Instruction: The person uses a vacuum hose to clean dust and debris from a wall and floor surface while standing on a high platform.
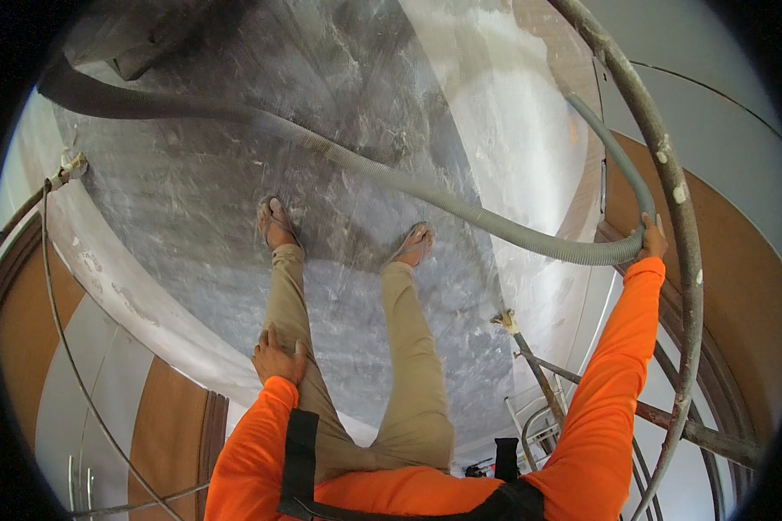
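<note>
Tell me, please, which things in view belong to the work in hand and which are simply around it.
Apparently part of the work:
- grey corrugated hose, held in the right hand
- dusty grey surface underfoot

Seemingly just around:
- curved, pale-spattered pipe at the right
- brown panel at lower left

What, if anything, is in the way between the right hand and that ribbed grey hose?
Nothing visible: the right hand is on the ribbed grey hose itself, holding it at its bend. The curved pole passes just right of the hand in this view, not between hand and hose.
</note>
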Demonstrator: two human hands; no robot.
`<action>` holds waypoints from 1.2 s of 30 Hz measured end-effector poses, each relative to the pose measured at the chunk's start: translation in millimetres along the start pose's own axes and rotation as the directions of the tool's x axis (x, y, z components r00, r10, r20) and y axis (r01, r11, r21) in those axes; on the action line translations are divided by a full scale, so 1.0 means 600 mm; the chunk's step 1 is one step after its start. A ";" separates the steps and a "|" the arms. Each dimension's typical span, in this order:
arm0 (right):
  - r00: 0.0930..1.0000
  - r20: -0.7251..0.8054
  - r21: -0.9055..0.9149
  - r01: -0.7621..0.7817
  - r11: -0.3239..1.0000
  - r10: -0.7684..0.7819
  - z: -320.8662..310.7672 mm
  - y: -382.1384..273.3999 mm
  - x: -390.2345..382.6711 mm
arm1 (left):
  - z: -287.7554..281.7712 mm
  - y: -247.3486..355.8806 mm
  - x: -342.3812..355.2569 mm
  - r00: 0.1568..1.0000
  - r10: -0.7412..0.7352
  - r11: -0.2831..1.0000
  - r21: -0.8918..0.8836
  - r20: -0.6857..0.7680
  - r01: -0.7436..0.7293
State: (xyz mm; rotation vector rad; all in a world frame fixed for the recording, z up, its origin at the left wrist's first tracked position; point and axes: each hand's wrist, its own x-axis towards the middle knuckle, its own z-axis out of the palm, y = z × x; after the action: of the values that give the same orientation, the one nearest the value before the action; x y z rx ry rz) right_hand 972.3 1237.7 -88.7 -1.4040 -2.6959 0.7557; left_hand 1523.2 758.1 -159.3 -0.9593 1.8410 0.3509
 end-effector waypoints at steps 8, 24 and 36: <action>0.994 -0.028 0.040 -0.102 0.994 0.103 -0.036 0.039 0.018 | 0.018 0.005 0.002 0.999 -0.037 0.998 0.049 0.011 0.036; 0.978 -0.062 0.044 -0.196 0.980 0.198 -0.098 0.315 0.203 | 0.014 0.007 0.003 1.000 -0.026 1.000 0.016 -0.009 0.026; 0.938 -0.058 -0.025 -0.342 0.939 0.340 -0.144 0.448 0.204 | -0.001 0.003 0.001 0.999 -0.040 0.999 0.007 0.019 0.040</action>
State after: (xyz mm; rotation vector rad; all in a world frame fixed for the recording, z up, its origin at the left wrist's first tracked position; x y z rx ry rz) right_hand 1125.4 1497.4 -150.9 -1.9022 -2.4653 0.6735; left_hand 1521.4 758.3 -159.7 -0.9837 1.8023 0.3276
